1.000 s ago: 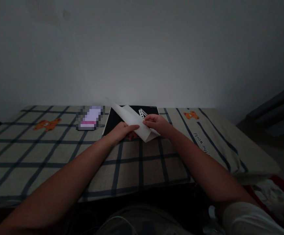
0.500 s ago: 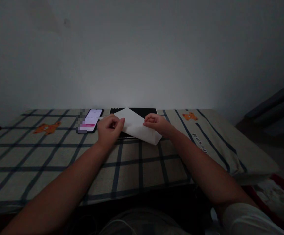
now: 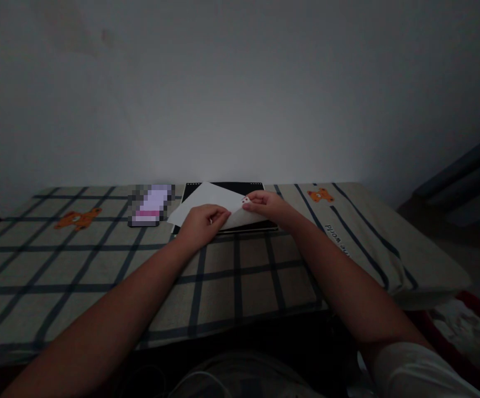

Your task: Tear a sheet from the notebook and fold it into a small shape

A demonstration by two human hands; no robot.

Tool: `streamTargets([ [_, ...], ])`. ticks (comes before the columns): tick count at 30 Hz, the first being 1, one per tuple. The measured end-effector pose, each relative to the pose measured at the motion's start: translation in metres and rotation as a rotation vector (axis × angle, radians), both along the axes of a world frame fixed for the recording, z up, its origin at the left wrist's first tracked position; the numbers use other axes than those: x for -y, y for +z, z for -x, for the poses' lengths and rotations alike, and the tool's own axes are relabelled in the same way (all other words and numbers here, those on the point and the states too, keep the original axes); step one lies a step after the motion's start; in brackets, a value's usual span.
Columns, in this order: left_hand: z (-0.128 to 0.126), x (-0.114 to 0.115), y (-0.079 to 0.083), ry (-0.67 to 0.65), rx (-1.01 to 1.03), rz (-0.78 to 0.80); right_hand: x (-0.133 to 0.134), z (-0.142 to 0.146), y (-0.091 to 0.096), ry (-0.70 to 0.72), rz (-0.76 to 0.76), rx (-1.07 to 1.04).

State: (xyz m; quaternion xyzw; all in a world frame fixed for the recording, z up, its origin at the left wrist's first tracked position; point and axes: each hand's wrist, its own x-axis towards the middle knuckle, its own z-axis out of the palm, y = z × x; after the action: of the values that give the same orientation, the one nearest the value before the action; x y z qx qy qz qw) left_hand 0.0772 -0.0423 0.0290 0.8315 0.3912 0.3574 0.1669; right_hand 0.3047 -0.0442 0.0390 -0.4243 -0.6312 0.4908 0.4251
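Observation:
A folded sheet of white paper [image 3: 206, 200] lies on a black pad [image 3: 223, 189] at the far side of a checked cloth surface. My left hand [image 3: 202, 222] rests on the paper's near edge with its fingers curled down, pressing it flat. My right hand [image 3: 267, 205] pinches the paper's right corner between thumb and fingers. The two hands sit close together, about a hand's width apart.
A phone [image 3: 152, 205] with a lit screen lies just left of the black pad. The checked cloth [image 3: 99, 265] bears orange bear prints [image 3: 78, 219] and printed lettering at the right. A plain wall rises behind; the right edge drops to a dark floor.
The paper was raised and open a second ago; it now lies flatter on the pad. My left hand moved from under the sheet onto its near edge. My right hand shifted slightly up.

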Motion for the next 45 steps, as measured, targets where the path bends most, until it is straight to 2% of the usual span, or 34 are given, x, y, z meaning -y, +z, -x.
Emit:
streamTargets([
  [3, -0.002, 0.002, 0.001, 0.043, 0.06, 0.061, -0.004, -0.004, -0.001, -0.037, -0.068, 0.037],
  [7, -0.004, 0.005, 0.004, -0.104, 0.067, 0.144, -0.004, -0.004, 0.0, -0.023, -0.228, 0.129],
  [10, -0.006, 0.006, 0.005, -0.133, 0.151, 0.218, 0.002, 0.0, 0.003, 0.056, -0.316, 0.265],
  [14, -0.008, 0.003, 0.003, -0.137, 0.315, 0.349, 0.01, 0.004, 0.004, 0.131, -0.351, 0.377],
  [20, -0.008, 0.001, 0.002, -0.121, 0.33, 0.434, 0.01, 0.006, -0.001, 0.148, -0.361, 0.397],
  [32, -0.01, -0.003, -0.008, -0.086, 0.296, 0.435, 0.007, 0.012, -0.006, 0.085, -0.402, 0.368],
  [36, -0.012, -0.002, -0.008, -0.088, 0.302, 0.43, 0.007, 0.012, -0.005, 0.085, -0.493, 0.409],
  [41, -0.014, -0.005, -0.013, -0.086, 0.35, 0.498, 0.007, 0.014, -0.005, 0.055, -0.653, 0.484],
  [43, -0.014, -0.006, -0.015, -0.077, 0.354, 0.509, 0.007, 0.014, -0.006, 0.044, -0.638, 0.469],
  [45, -0.014, -0.006, -0.016, -0.073, 0.349, 0.497, 0.007, 0.012, -0.007, 0.055, -0.556, 0.426],
])
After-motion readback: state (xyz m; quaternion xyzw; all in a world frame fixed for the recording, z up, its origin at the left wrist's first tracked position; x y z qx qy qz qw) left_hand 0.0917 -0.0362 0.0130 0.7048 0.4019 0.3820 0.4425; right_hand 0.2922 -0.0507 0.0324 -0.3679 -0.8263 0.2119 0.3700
